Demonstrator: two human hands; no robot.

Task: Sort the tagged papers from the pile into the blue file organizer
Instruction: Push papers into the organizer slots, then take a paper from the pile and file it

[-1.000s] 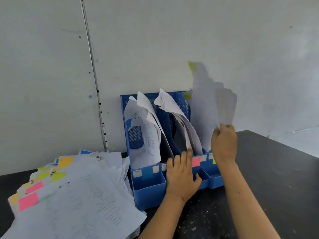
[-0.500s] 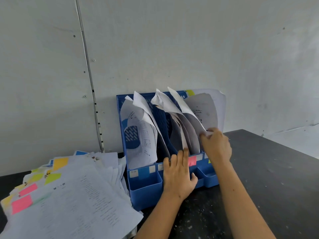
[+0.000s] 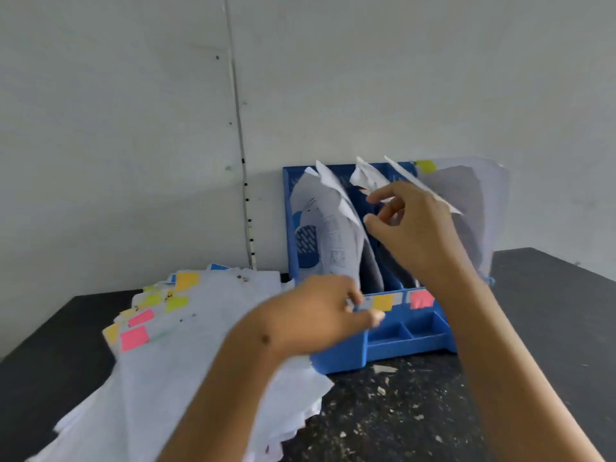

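Both hands off organizer [image 3: 393, 348] now: right hand [image 3: 413, 228] lifted, loose; left hand [image 3: 320, 315] (blurred) over pile [image 3: 186, 361], grasp unclear.

Blue plastic file organizer [image 3: 393, 341] upright against wall on my worktop; slots hold curled white sheets [image 3: 330, 235], front labels yellow and pink. Loose pile of white printed papers [image 3: 186, 355] with pink, yellow, green sticky tags lies just left, touching it.
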